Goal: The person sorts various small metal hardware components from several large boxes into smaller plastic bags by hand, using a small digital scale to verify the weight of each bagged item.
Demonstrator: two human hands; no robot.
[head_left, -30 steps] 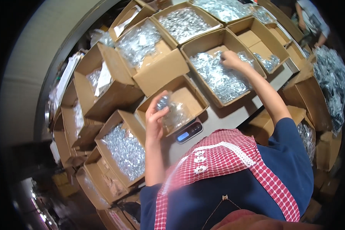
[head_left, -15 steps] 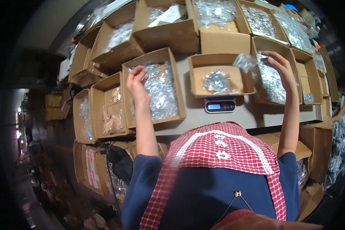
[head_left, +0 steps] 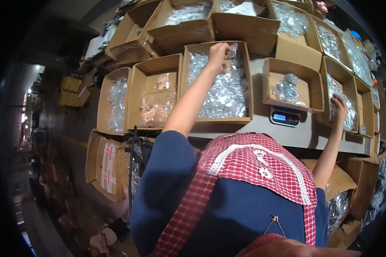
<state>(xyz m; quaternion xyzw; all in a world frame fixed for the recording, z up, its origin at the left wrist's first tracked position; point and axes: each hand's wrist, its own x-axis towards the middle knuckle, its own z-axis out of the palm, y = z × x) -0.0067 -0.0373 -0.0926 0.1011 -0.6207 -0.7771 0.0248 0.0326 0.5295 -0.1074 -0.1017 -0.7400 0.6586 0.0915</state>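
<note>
My left hand is closed at the far end of a cardboard box heaped with small clear plastic packets. A small clear packet is pinched in its fingertips. Over another box of clear packets on the right hovers my right hand. Its fingers are loosely bent and apart, with nothing seen in them. Between my hands a shallow cardboard box with a small pile of clear packets sits on a digital scale with a lit display.
Left of me stand a box with tan pieces and a box of clear packets. More open boxes line the back of the table. Another person's hand shows at lower left.
My left hand has reached forward to the far end of its box and pinched a packet. My right hand has drawn back nearer. A packet at the scale box's rim now lies inside.
</note>
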